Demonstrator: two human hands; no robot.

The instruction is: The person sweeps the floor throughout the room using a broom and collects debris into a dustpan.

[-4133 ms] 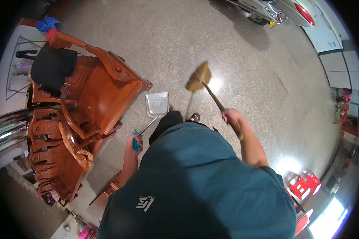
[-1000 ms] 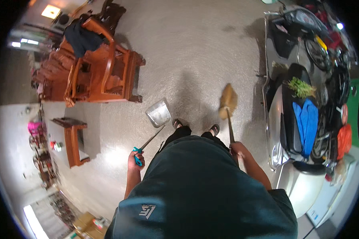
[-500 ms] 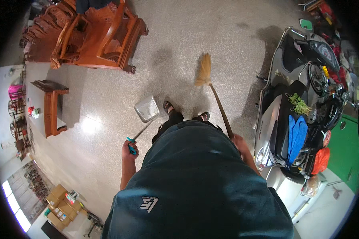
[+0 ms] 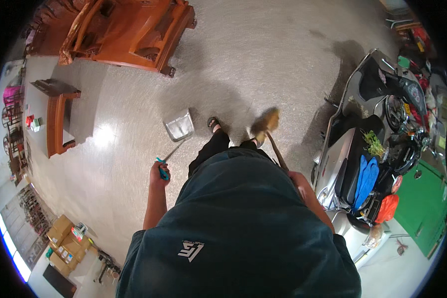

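Observation:
My left hand point(image 4: 159, 172) is wrapped round the teal handle of a long-handled dustpan point(image 4: 179, 126). Its silvery pan rests on the floor, ahead and left of my feet. On the right, my right hand point(image 4: 298, 182) is closed round the wooden stick of a broom point(image 4: 268, 121). The tan bristles are smeared by motion and lie low beside my right foot, partly covering it. A gap of bare floor and my left foot separate broom head and pan. My torso hides part of both legs.
Carved wooden armchairs point(image 4: 129, 37) stand far left, with a low wooden table point(image 4: 57, 124) nearer. A scooter point(image 4: 355, 164) stands close on my right, blue gloves point(image 4: 366, 182) and greens point(image 4: 372, 143) on it. Cardboard boxes point(image 4: 64, 243) are stacked at the lower left.
The broom head has swung nearer, to my right foot. My left foot has stepped forward. The dustpan has shifted slightly left and forward, and the furniture sits a little differently in view.

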